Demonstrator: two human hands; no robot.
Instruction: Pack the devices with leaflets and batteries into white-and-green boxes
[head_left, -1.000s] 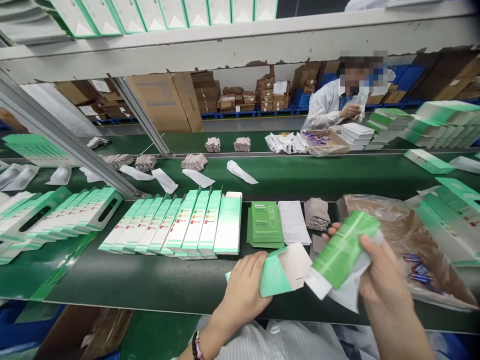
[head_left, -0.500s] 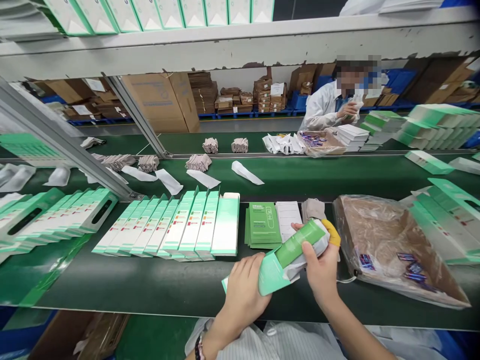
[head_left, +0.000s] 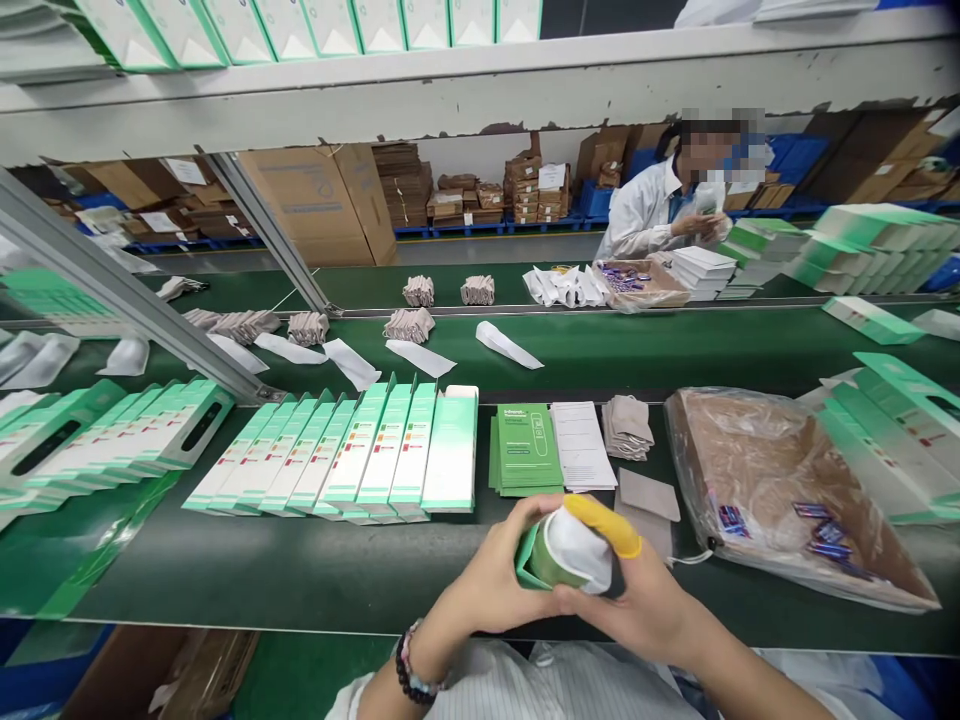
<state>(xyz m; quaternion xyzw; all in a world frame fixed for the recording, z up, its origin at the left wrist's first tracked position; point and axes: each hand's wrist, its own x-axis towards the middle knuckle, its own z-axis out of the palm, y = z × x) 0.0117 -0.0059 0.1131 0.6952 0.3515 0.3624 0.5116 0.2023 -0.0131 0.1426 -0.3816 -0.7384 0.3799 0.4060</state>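
Observation:
My left hand is wrapped around a green-and-white carton, whose open end faces me. A white wrapped bundle, with a curved green booklet around one side, sits partly in that end. My right hand grips the bundle's protruding end between thumb and fingers; a yellow cover is on one finger. Beyond my hands lie a stack of green booklets, white printed sheets and folded grey cloth pouches. Another grey pouch lies close to my right hand.
Upright cartons form a row on the left. At right stands a plastic-lined cardboard tray with several batteries. White packets lie on the green conveyor. A co-worker sits across it, and a shelf beam runs overhead.
The carton has turned so its open end faces me, and the bundle sits deeper in it. My right hand moved down and left, uncovering the grey pouches. The conveyor packets shifted right.

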